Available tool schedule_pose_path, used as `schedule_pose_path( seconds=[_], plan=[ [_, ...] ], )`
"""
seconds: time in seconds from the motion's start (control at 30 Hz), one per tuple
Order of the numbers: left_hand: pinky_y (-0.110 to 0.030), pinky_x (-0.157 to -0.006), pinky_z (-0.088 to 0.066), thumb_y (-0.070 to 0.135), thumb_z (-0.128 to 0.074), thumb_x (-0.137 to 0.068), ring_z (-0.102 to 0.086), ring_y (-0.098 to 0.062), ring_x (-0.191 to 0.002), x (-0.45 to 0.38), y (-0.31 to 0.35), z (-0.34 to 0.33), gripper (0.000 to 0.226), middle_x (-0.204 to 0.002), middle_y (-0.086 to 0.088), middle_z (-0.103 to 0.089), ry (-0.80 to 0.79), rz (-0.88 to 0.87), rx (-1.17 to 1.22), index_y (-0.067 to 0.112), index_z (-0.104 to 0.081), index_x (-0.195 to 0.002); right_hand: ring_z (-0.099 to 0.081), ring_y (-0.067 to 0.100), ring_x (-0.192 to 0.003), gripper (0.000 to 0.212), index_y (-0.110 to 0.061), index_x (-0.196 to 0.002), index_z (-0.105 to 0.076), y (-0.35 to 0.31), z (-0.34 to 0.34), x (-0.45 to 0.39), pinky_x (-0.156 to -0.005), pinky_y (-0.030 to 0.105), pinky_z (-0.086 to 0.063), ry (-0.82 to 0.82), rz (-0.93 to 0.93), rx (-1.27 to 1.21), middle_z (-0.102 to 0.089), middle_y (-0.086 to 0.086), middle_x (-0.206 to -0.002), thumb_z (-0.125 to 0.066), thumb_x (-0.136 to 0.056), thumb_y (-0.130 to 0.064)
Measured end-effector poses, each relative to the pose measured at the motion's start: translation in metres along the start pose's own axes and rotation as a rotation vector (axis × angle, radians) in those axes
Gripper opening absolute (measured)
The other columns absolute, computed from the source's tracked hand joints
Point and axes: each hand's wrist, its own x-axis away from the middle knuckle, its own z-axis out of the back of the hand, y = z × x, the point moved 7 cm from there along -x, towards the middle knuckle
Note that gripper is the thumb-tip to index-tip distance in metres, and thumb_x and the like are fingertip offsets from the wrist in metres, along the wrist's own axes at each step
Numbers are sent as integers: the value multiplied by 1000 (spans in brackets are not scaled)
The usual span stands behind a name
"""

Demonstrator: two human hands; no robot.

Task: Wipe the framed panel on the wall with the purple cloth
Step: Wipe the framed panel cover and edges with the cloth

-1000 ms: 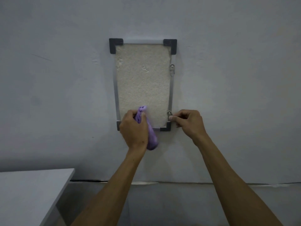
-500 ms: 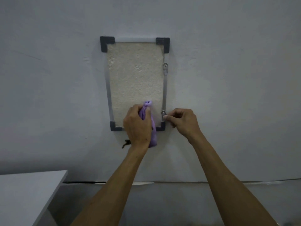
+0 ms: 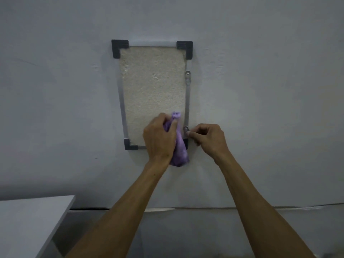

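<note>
The framed panel (image 3: 152,86) hangs on the grey wall, a rough cream sheet in a thin metal frame with dark corner pieces. My left hand (image 3: 158,138) grips the bunched purple cloth (image 3: 179,148) against the panel's lower right part; the cloth hangs down over the bottom right corner piece. My right hand (image 3: 208,139) is at the frame's right edge, fingers curled, its fingertips pinching the lower metal clip (image 3: 186,129). A second clip (image 3: 188,76) sits higher on the same edge.
A pale table (image 3: 31,220) juts in at the lower left. A dark seam runs along the wall (image 3: 260,90) below my arms.
My left hand has carried the cloth rightwards along the panel's lower part, from mid-bottom to the right corner. My right hand has stayed at the lower clip. The view has shifted slightly.
</note>
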Motion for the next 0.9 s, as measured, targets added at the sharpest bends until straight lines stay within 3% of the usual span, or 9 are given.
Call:
schedule_pose_path(
  seconds=[0.13,0.23,0.4,0.47,0.73,0.9],
  plan=[
    [-28,-62,-48,26,-70,-94,-55,-14,-64,42,-11,-20,24,-69,0,-60,-214,25,-65,13,-62,-76,-58,7,-51,10,-16,-74,-77,-2,2,1,-51,21,-49,16,32,-15,-69,0,-61,-82,-81,-23],
    [-25,-63,-47,35,-67,-96,-57,-13,-65,37,-14,-22,28,-70,2,-62,-252,14,-135,14,-62,-78,-59,7,-53,11,-17,-75,-77,-3,3,2,-55,25,-52,17,32,-13,-70,0,-63,-81,-81,-24],
    [-24,-67,-48,28,-68,-96,-57,-14,-66,9,3,-10,21,-73,0,-61,-125,-56,-99,12,-62,-83,-62,9,-56,10,-19,-78,-77,-2,2,3,-60,30,-54,3,18,2,-71,0,-64,-80,-84,-26],
    [-27,-69,-49,25,-68,-96,-57,-15,-68,4,3,-12,19,-75,-2,-62,-89,-61,-105,11,-62,-84,-61,8,-55,9,-18,-78,-77,-2,1,2,-58,27,-53,4,15,7,-70,-1,-63,-80,-84,-25],
    [-32,-66,-53,31,-65,-97,-58,-15,-66,27,-10,-22,26,-72,-1,-62,-243,-31,-133,12,-61,-82,-58,5,-52,14,-20,-73,-76,-6,3,4,-53,20,-48,7,24,-14,-68,-4,-59,-82,-80,-30],
    [-25,-66,-51,24,-69,-95,-57,-13,-65,-11,16,-5,21,-72,-1,-62,-41,-43,-30,10,-62,-81,-62,5,-55,9,-19,-76,-76,-3,1,3,-57,19,-51,-4,14,-5,-71,-5,-63,-78,-84,-22]
  ],
)
